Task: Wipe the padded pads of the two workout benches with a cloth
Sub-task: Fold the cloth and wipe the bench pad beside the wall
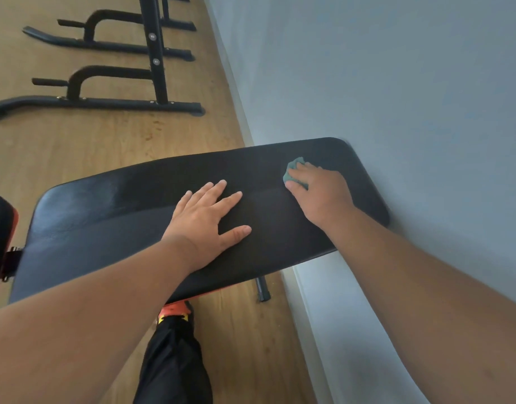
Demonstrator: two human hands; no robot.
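A long black padded bench pad (113, 217) runs across the middle of the view, its right end against the wall. My left hand (207, 217) lies flat on the pad's centre with fingers spread. My right hand (318, 188) presses a small green cloth (293, 170) onto the pad near its right end; the cloth is bunched under my fingers and thumb and mostly hidden by them. At the far left edge a second black pad (0, 228) with orange trim shows in part.
A grey wall (396, 83) with a pale skirting board bounds the right side. Black metal frame legs and handles (105, 100) stand on the wooden floor behind the bench. My leg in black trousers (172, 360) and a bench foot (262, 290) are below the pad.
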